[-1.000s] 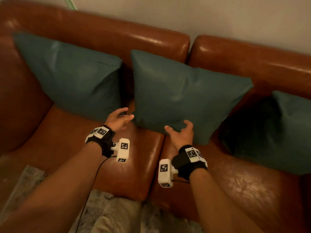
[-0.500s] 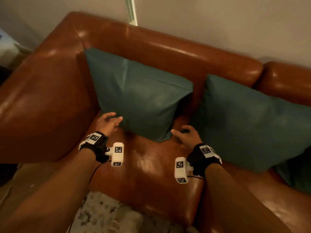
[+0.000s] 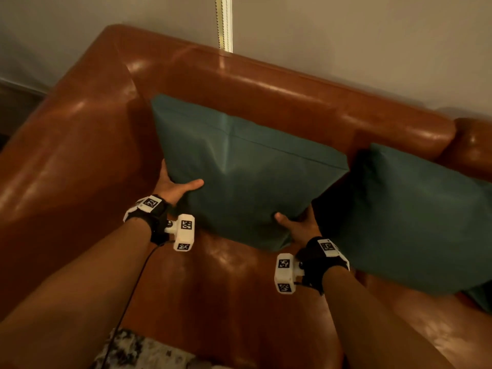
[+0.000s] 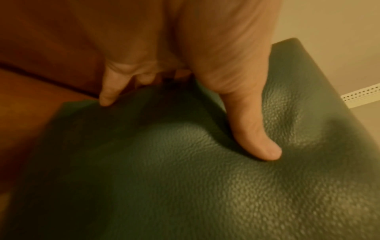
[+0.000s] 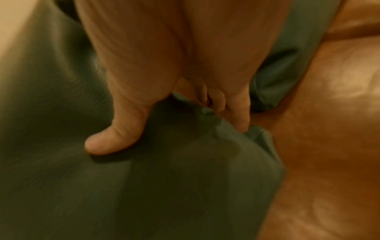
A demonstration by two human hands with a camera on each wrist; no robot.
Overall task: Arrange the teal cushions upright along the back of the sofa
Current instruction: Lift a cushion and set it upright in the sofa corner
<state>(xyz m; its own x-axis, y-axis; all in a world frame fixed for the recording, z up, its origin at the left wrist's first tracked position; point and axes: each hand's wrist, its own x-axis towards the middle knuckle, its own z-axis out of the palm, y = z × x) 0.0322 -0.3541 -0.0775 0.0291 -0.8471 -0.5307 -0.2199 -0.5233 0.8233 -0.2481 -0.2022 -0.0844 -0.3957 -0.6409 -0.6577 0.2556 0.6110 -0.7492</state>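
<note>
**Both hands on the left-end cushion**

At the left end of the sofa (image 3: 80, 161) we see our left hand (image 3: 173, 186) gripping the left edge of the first teal cushion (image 3: 247, 177): the thumb presses into the front face while the fingers (image 4: 109, 91) curl behind the edge (the left wrist view shows the thumb denting the grained surface). This cushion leans against the sofa back, in the corner by the left armrest, its lower edge at the seat. Our right hand (image 3: 300, 226) grips the cushion's lower right corner, thumb on the front, fingers (image 5: 240, 112) wrapped behind the corner seam. Just to the right, a second teal cushion (image 3: 415, 222) leans on the sofa back, its left edge close beside the first; we cannot tell whether they touch. A patterned rug (image 3: 138, 352) shows below the seat's front edge.
</note>
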